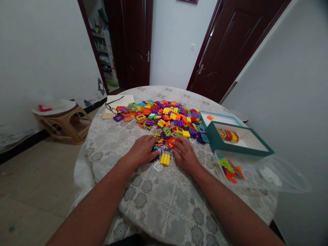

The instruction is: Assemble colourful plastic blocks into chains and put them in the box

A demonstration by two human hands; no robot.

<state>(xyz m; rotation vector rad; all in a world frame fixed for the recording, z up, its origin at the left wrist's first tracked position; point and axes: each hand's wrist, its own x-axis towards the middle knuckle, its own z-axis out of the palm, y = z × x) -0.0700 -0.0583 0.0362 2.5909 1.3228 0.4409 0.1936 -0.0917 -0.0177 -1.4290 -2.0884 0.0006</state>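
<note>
Where the round table (143, 205) carries its lace-patterned cloth, both hands rest palm down at the near edge of a pile of coloured plastic building pieces (166, 119). The left hand (143, 150) lies flat with its fingers loosely spread, the fingertips reaching onto purple and blue pieces at the pile's edge. The right hand (185, 155) lies opposite it, fingers also loosely spread, with the fingertips on orange pieces. Neither hand visibly pinches or lifts a piece; whether a piece is gripped under the fingers cannot be told. A yellow piece (165, 159) lies on the cloth between the two hands, just beside the fingertips of each. A small white grid piece (158, 166) lies just in front of the yellow one, nearer the person.

To the right of the pile stands an open teal box (217, 141) holding a short row of joined pieces, with its lid (205, 118) lying behind it. Nearer the person, a clear plastic container (282, 181) holds a few green and orange pieces. At the far left of the table, a pair of glasses (112, 106) rests on a notebook (128, 99). A low stool (64, 123) stands on the floor to the left
</note>
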